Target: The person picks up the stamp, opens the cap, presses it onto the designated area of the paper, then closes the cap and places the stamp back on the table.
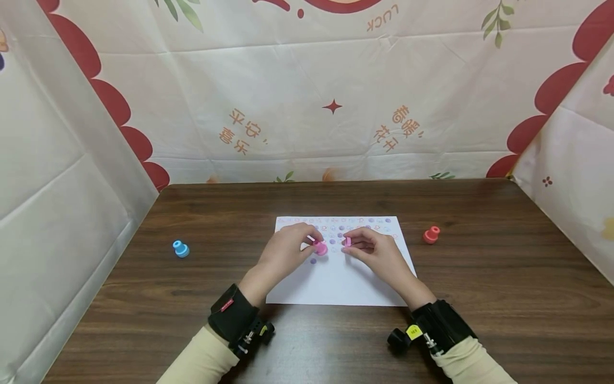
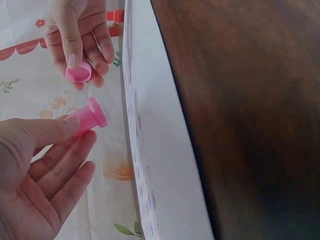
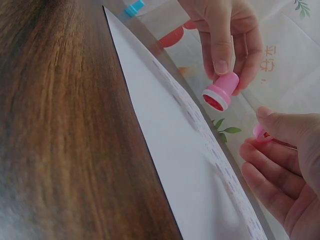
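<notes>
My left hand (image 1: 290, 248) pinches a pink stamp (image 1: 320, 248) by its handle, just above the paper. In the right wrist view the red inked face (image 3: 213, 103) of this stamp shows inside a white rim. My right hand (image 1: 379, 253) holds a small pink cap (image 1: 347, 242) between thumb and fingertips, a short gap away from the stamp. From the left wrist view the hollow opening of the cap (image 2: 79, 73) is visible. Below both hands lies a white sheet of paper (image 1: 336, 288) with rows of small purple and red stamped prints across its upper part.
A blue stamp (image 1: 180, 249) stands on the brown wooden table (image 1: 144, 320) to the left of the paper. To the right stands a red stamp (image 1: 431, 235). A white printed cloth (image 1: 297, 106) hangs behind the table and along both sides.
</notes>
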`<state>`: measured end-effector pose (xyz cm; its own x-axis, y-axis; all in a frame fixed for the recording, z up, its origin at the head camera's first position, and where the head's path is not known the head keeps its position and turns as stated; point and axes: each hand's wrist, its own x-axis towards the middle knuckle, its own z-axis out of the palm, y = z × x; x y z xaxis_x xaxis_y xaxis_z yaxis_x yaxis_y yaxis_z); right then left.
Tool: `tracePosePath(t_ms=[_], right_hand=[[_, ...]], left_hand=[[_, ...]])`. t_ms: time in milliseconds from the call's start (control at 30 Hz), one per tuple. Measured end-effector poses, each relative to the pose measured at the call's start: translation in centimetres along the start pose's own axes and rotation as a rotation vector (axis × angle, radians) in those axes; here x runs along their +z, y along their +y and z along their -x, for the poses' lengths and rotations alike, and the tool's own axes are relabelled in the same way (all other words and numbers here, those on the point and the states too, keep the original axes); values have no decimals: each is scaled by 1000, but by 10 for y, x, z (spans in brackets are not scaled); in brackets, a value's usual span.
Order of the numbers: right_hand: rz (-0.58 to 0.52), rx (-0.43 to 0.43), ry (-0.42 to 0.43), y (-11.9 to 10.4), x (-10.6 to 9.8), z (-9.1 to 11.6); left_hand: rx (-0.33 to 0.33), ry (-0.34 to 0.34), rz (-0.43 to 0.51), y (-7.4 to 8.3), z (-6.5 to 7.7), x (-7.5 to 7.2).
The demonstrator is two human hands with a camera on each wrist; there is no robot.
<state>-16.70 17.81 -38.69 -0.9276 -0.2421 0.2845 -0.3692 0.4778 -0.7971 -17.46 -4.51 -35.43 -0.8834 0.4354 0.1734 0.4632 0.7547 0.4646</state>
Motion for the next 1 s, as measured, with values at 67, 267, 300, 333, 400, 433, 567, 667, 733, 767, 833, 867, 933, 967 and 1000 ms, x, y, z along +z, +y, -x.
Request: tracePosePath(t_ms=[67,267,300,333,400,433,567,667,733,767,833,867,933,967,1000], right_hand=[[-3,2,0,0,0,0],[6,10,-10,0,0,0],[5,8,-11,0,0,0],[1,6,-10,0,0,0],[-4,2,-10,1,0,0],[-3,0,-8,1,0,0],[0,0,-6,1,0,-1],[2,-5,-6,1,0,-1],[3,-7,-6,1,0,0],[3,-8,-6,1,0,0],[2,-6,-7,2,0,0],[1,-4,-7,2,0,0],[0,0,-8,2,0,0],[0,1,-9,2,0,0],[1,4,-10,2,0,0]], left_hand=[[11,1,-16,0,0,1],[41,-3,-35,0,0,3],[41,-8,-34,1,0,3],[41,-13,-34,1,0,4],[37,-23,-38,1,0,4],[35,-29,-42,1,0,5],[30,-39,-58,2,-2,7],[27,-43,-70,2,-3,7],[28,-47,-81,4,-2,6],[29,-49,-87,4,-2,6],[32,-56,-98,4,-3,6],[35,-59,-102,5,-3,6],[40,-65,-112,5,-3,6],[41,-67,-115,5,-3,6],[41,-69,-118,5,-3,7]])
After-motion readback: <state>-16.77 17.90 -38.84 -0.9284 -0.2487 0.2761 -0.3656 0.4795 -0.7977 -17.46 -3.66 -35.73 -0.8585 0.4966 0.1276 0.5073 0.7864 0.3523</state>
